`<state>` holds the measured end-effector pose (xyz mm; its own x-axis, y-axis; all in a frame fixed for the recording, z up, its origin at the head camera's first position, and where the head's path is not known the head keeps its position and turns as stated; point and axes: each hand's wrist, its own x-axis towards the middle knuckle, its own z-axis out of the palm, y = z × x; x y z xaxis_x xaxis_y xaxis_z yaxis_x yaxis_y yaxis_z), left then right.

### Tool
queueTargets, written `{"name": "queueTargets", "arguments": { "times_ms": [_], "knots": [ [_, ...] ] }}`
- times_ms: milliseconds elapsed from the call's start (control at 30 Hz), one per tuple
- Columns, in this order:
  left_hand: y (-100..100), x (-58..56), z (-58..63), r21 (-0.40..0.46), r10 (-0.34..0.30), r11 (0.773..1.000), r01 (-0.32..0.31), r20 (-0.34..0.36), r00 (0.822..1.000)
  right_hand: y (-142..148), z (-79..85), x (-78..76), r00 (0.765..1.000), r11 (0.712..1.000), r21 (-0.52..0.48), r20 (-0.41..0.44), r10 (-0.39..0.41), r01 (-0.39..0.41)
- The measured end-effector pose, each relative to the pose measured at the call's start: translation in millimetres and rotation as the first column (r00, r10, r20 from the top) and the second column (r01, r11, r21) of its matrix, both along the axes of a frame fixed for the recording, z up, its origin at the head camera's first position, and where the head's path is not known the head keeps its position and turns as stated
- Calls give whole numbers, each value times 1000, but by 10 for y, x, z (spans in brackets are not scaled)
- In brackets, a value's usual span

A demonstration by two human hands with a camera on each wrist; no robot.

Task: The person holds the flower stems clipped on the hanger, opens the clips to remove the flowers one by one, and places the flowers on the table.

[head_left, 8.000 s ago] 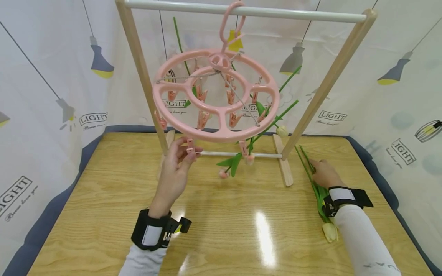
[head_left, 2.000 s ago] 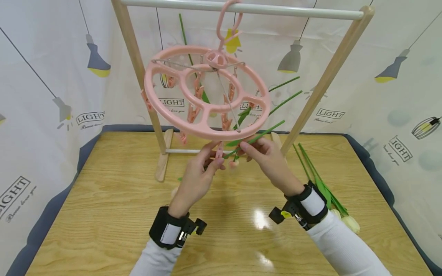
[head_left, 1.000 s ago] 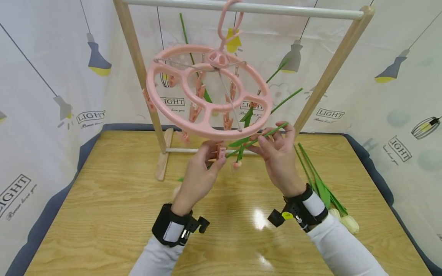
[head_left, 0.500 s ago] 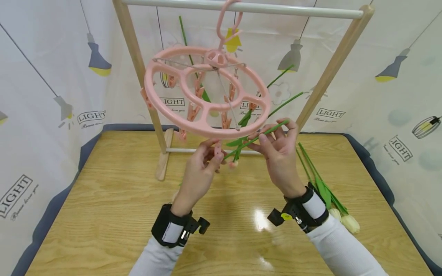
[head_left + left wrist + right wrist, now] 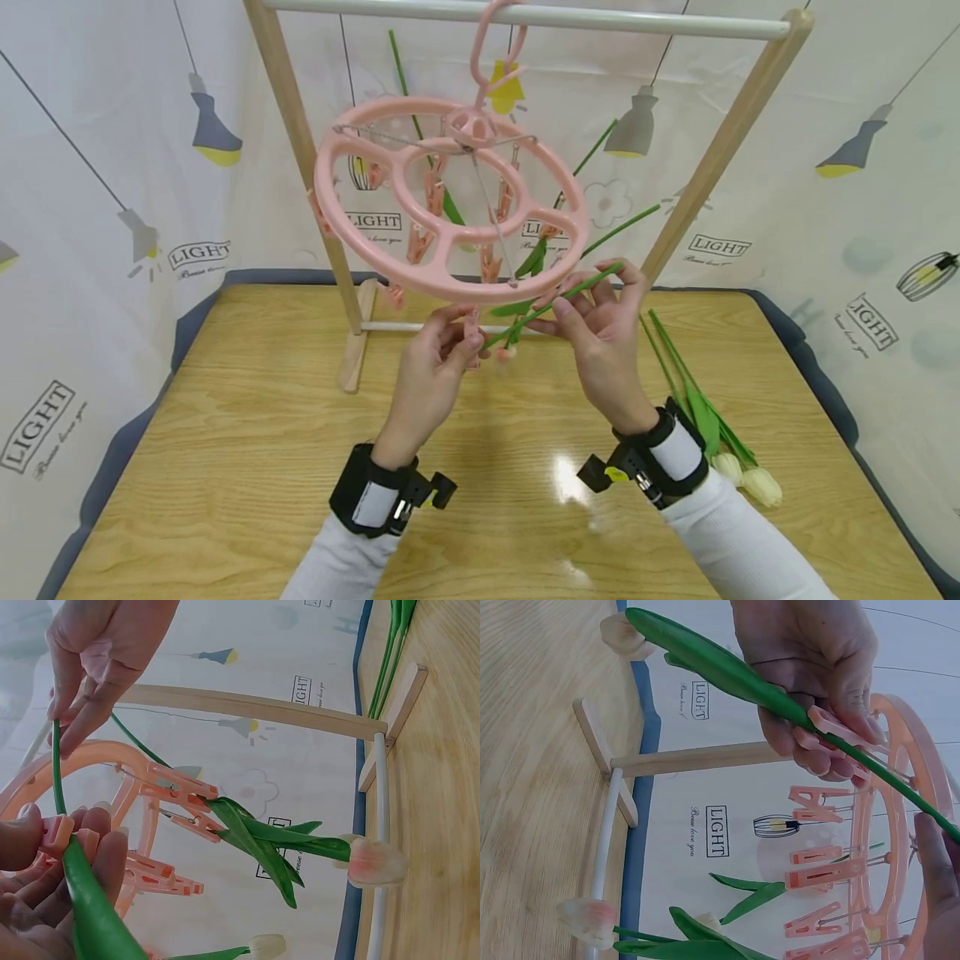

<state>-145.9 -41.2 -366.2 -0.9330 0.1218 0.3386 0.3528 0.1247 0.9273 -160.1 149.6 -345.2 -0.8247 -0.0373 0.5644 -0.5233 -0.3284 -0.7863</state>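
Observation:
My left hand (image 5: 427, 358) pinches a pink clothespin (image 5: 840, 724) that hangs from the front of the round pink clip hanger (image 5: 487, 292). A green artificial tulip stem (image 5: 58, 772) passes between the clothespin's jaws. My right hand (image 5: 607, 358) holds that stem nearer its bare end, thumb against fingers. The held tulip's pale bloom (image 5: 626, 636) points away past the left hand; in the head view it is hidden. Close by, other clothespins (image 5: 180, 791) grip tulips, one with a pink-white bloom (image 5: 375, 862) hanging head down.
The hanger hooks over the white top bar (image 5: 637, 21) of a wooden stand (image 5: 697, 158). Loose white tulips (image 5: 759, 486) lie on the wooden table (image 5: 225, 483) at the right. A lower white bar (image 5: 393, 327) crosses behind the hands. Several other clothespins (image 5: 420, 244) dangle under the hanger.
Since the earliest frame, my right hand has brought a tulip from the table to the hanger, which has turned. My right fingers have shifted right along the stem; the left keeps the clothespin.

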Motion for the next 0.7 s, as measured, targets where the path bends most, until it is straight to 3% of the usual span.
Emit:
{"name": "queueTargets", "arguments": {
  "times_ms": [200,700],
  "knots": [
    [-1,3,13,-2,2,1000,-2,-51,999,-8,4,3,1000,1000,2,-7,-7,7],
    [-24,-2,17,46,32,998,-30,-32,999,0,43,-18,997,1000,-2,-76,-3,3]
  ]
}}
